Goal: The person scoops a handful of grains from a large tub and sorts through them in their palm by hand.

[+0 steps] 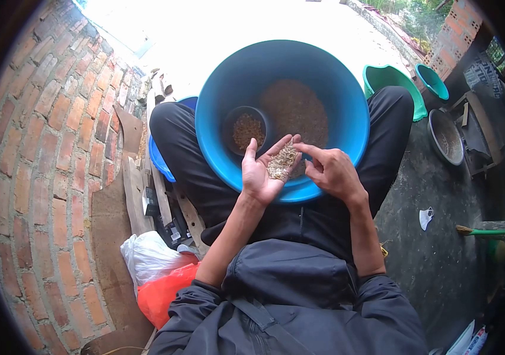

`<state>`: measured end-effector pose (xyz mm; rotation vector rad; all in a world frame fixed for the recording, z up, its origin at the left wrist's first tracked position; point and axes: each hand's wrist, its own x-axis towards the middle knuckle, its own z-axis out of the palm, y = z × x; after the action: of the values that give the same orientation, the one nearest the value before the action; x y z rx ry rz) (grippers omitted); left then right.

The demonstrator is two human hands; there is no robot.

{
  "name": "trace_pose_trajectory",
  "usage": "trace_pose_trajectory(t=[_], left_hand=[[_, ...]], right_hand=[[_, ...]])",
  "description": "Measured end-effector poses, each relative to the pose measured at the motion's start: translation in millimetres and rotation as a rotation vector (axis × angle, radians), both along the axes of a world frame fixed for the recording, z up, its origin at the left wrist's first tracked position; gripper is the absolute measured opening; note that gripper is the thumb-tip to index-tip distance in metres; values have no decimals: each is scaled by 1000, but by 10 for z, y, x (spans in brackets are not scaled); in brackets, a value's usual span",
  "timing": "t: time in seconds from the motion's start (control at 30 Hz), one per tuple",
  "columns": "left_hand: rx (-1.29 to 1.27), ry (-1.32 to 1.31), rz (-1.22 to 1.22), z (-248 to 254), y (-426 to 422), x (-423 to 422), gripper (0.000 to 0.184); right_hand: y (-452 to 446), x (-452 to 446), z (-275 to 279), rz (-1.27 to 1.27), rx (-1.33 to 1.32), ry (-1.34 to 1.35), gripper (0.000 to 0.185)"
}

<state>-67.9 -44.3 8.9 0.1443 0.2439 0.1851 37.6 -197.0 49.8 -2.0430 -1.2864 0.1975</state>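
Looks down into a wide blue tub (pixel 224 83) between the knees, with brown grainy matter (pixel 297 106) over its bottom and a small dark bowl (pixel 229 137) of golden-brown grains (pixel 248 130) inside at left. Holds the left hand (pixel 262 178) open, palm up, over the tub's near part, beneath a small heap of pale grains (pixel 281 163). Sets the right hand's (pixel 336 173) extended index fingertip at the heap's far edge, keeping thumb apart and other fingers curled.
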Motion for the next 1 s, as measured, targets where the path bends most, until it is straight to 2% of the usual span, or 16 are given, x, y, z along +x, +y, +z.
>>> trace_pose_trajectory(t=[0.17, 0.23, 0.37, 0.43, 0.53, 0.67, 0.73, 0.77, 0.83, 0.97, 1.0], left_hand=[[31, -2, -3, 36, -6, 1, 79], [53, -7, 1, 53, -18, 3, 80], [68, 0, -2, 59, -22, 0, 80], [61, -3, -2, 35, -9, -1, 80], [54, 7, 7, 20, -4, 2, 79], [60, 7, 7, 50, -14, -2, 78], [63, 8, -4, 73, -17, -10, 78], [64, 7, -3, 56, -14, -7, 78], [55, 6, 8, 29, -3, 3, 78], [59, 19, 10, 31, -2, 1, 78], [59, 13, 4, 45, -8, -3, 78]], right_hand=[[3, -55, 85, 102, -82, 22, 46], [18, -86, 117, 197, -114, 133, 44], [38, -98, 34, 201, -82, 94, 47], [37, -74, -3, 73, -71, 90, 51], [36, -64, 11, 74, -67, 138, 55], [39, -62, 44, 103, -82, 159, 55], [40, -36, -5, 197, -106, 65, 55], [44, -39, -21, 197, -105, 65, 55], [51, -54, -40, 28, -83, 77, 52], [47, -53, 9, 4, -103, 134, 51], [47, -50, 19, 80, -100, 121, 50]])
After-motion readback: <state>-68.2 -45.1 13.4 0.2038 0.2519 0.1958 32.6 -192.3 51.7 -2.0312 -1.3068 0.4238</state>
